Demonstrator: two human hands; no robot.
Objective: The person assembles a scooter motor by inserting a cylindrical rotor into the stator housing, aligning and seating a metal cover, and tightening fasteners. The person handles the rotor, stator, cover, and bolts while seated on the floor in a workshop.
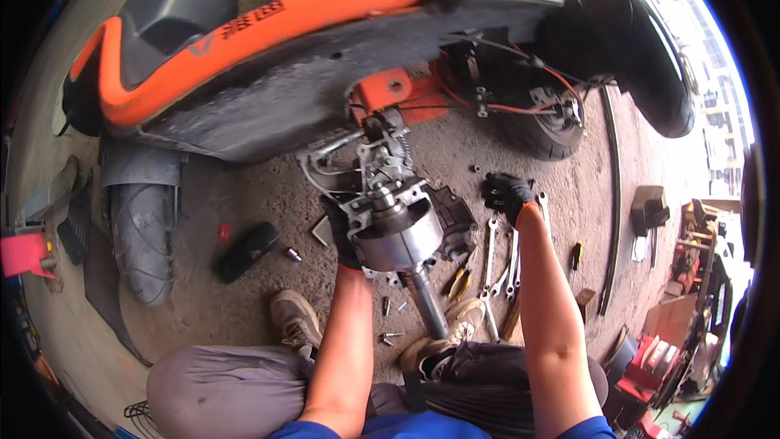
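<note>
My left hand (pixel 344 254), in a dark glove, grips the left side of a silver metal engine housing (pixel 396 245). Most of its fingers are hidden behind the casting. The housing is joined to a bare metal frame with a spring, and a thick metal tube (pixel 425 302) slants down from it between my shoes. Out to the right, my right hand (pixel 510 193) is low over the ground, its gloved fingers curled; what they hold, if anything, I cannot make out. Several wrenches (pixel 491 250) lie just below that hand. Yellow-handled pliers (pixel 460 278) are left of them.
An orange scooter (pixel 268 28) lies tipped across the far side, its rear wheel (pixel 552 136) at the right. A dark metal cover (pixel 452 215) sits beside the housing. Bolts (pixel 390 336), a socket (pixel 293 254) and a black case (pixel 249 252) are scattered on the ground.
</note>
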